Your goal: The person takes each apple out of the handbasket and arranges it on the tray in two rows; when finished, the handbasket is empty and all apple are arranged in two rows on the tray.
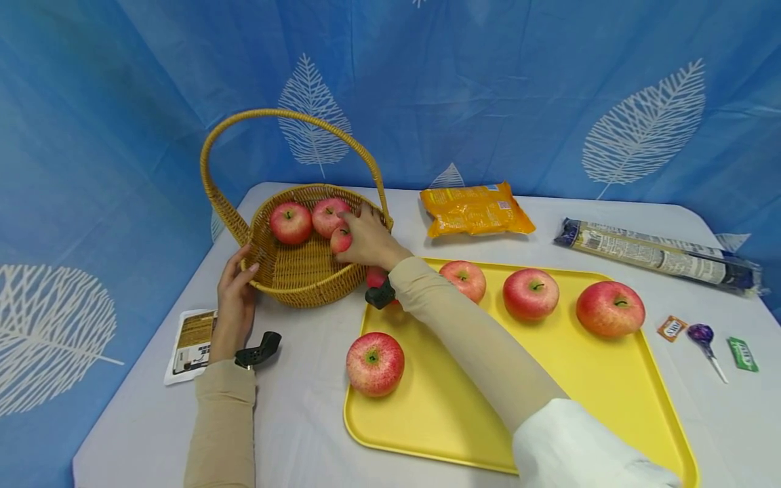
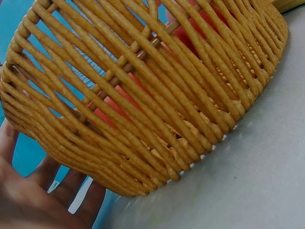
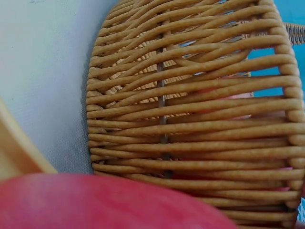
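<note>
A wicker basket (image 1: 305,288) with a tall arched handle stands at the back left. Two red apples (image 1: 290,223) lie inside it, side by side. My right hand (image 1: 369,237) reaches over the basket's right rim and holds another apple (image 1: 341,240), partly covered by the fingers. At the left rim my left hand (image 1: 234,295) grips the basket, thumb over the edge. In the left wrist view the fingers (image 2: 47,174) pass behind the woven side (image 2: 157,109). The right wrist view shows the basket wall (image 3: 190,109) but not the right hand.
A yellow tray (image 1: 586,393) holds several apples (image 1: 531,293); one lies under my right wrist. Behind it lies an orange packet (image 1: 477,210). A long wrapped pack (image 1: 659,256), small sweets (image 1: 672,329) and a lollipop (image 1: 701,335) lie right. A white pouch (image 1: 190,344) lies left.
</note>
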Demonstrator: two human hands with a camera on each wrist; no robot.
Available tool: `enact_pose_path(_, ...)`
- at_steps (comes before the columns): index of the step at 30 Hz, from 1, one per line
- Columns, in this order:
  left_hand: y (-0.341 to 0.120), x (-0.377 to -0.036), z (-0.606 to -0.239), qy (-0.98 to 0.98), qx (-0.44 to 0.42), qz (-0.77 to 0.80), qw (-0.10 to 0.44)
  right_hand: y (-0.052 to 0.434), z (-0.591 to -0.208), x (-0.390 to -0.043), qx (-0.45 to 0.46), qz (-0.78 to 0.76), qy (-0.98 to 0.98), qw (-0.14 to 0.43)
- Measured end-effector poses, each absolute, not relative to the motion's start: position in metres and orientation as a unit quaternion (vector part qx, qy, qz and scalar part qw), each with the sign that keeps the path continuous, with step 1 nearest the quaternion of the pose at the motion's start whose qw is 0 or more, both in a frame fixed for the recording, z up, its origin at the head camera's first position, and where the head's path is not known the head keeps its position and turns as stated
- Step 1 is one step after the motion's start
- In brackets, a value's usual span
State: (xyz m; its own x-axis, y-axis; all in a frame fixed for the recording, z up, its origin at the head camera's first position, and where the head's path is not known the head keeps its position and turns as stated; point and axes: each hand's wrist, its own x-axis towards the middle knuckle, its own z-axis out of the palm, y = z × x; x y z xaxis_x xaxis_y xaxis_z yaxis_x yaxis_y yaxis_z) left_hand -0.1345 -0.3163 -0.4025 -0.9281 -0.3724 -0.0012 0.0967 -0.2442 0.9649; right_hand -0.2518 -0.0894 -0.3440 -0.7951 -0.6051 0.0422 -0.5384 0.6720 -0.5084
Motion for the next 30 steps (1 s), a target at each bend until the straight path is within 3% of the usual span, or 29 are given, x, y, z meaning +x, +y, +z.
enact_pose_path(18, -0.3164, -0.1326, -0.4061, -0.602, 0.115, -0.776, 0.148, -0.0840, -0.3486, -0.2484, -0.326, -0.282, 0.901, 0.054)
enact_pose_path(30, -0.3179, -0.1328, -0.4083, -0.603, 0.111, -0.777, 0.146, -0.0819, -0.3476, -0.2459, -0.299, -0.381, 0.872, 0.067)
